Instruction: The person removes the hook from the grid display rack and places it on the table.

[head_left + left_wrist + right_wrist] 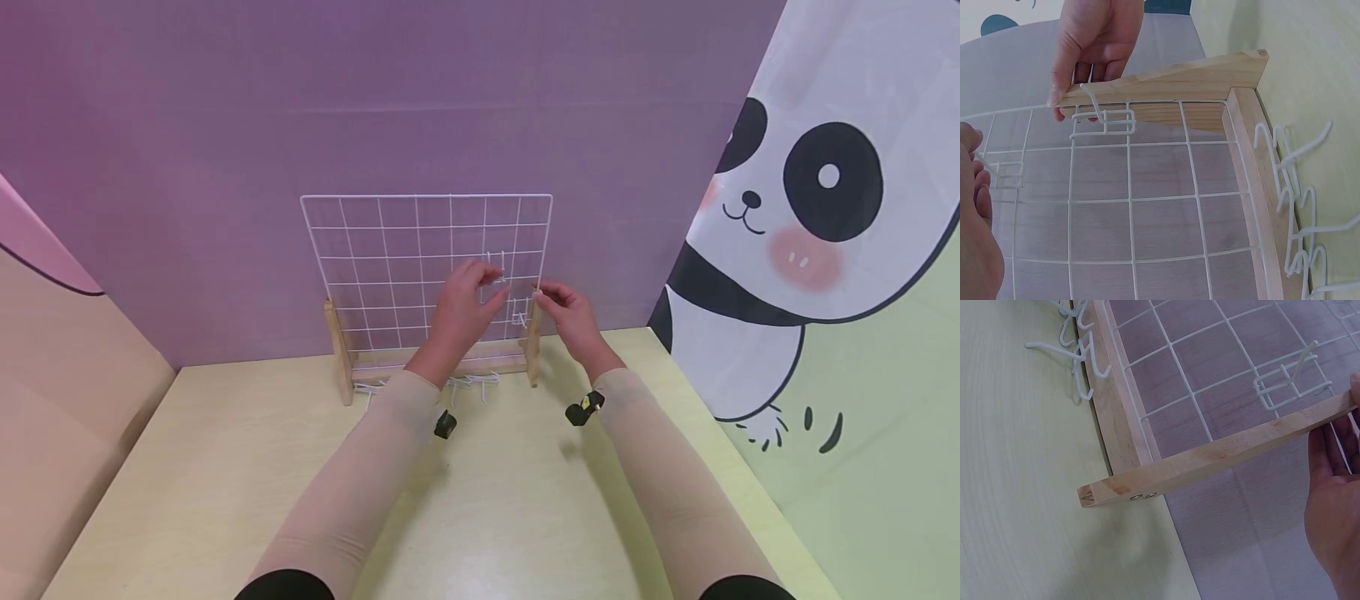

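Near the surface's [495,517] back edge, right fingers [553,290] pinch the stand [534,343]; left fingers [480,271] curve by a hook [1009,176], grip unclear.

- No text, label, brand, number or sign can be read in any of the three views.
- The black wrist device [576,415] at the right sleeve [652,442] bears a small yellow patch [587,402], too small to tell whether anything is printed on it.
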Motion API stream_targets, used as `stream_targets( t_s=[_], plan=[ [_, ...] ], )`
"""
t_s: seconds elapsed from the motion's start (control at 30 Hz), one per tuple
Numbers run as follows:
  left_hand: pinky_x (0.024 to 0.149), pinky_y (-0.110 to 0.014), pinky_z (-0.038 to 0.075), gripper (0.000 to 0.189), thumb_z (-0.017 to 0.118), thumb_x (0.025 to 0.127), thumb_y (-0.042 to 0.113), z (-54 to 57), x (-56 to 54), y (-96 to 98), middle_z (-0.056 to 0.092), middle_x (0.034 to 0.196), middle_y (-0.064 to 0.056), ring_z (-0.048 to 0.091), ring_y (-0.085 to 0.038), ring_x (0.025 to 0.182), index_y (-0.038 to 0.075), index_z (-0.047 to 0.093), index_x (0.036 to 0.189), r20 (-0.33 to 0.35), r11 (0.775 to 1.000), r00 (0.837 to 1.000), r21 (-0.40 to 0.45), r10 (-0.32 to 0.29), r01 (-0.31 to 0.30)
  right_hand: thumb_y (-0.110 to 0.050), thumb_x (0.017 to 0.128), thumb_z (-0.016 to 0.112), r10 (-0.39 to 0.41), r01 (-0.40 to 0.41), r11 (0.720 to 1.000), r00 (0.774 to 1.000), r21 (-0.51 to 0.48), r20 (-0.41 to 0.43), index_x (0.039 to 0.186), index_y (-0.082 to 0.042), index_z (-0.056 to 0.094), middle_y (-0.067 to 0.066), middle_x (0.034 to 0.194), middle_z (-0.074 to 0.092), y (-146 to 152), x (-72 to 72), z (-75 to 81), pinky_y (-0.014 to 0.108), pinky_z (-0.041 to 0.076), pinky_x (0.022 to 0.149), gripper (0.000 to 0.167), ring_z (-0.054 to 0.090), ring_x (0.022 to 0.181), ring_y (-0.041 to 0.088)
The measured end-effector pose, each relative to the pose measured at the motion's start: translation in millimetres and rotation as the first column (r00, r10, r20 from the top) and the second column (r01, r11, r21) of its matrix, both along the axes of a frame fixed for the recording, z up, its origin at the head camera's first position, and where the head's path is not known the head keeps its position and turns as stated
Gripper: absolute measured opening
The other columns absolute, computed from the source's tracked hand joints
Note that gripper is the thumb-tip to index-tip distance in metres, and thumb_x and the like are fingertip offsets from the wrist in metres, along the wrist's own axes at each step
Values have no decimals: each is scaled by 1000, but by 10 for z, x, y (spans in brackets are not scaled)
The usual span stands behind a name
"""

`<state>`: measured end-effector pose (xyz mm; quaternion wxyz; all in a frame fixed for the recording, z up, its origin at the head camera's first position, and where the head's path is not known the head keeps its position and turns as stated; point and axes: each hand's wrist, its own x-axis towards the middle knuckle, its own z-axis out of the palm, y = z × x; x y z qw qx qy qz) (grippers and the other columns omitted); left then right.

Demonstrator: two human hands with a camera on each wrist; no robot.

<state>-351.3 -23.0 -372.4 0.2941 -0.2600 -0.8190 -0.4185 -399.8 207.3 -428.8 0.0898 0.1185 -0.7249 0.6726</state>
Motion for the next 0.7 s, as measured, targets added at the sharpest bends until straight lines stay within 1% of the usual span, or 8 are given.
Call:
stream_targets(
  t_s=[0.13,0.27,0.47,0.7],
  plan=[
    [101,-37,59,24,81,103,13,9,-5,6,71,117,-11,69,-27,110,-1,76,121,20,1000,1000,13,-13,13,-16,110,72,2,-2,1000,1000,6,9,142,4,69,16,136,72,5,8,2,34,51,116,38,65,118,12],
    [99,-37,60,20,81,104,14,10,-13,7,72,114,-9,70,-25,107,1,78,118,22,1000,1000,22,-6,5,-17,110,71,-2,2,1000,1000,9,15,143,2,69,21,141,70,0,16,4,36,50,117,38,65,120,13],
    [95,-38,63,12,82,102,10,6,-25,-5,75,108,-10,74,-26,103,2,80,111,-28,999,1000,42,4,-3,-18,110,72,0,0,1000,1000,29,19,143,-1,70,17,140,71,-4,46,23,42,49,120,37,64,124,17],
    [93,-37,63,9,82,101,9,-4,-40,-14,75,107,-9,75,-25,102,4,82,109,-24,999,1000,43,20,-19,-23,111,72,33,-37,996,998,80,47,147,-3,69,17,147,67,49,38,49,45,44,125,41,60,134,25]
  ],
)
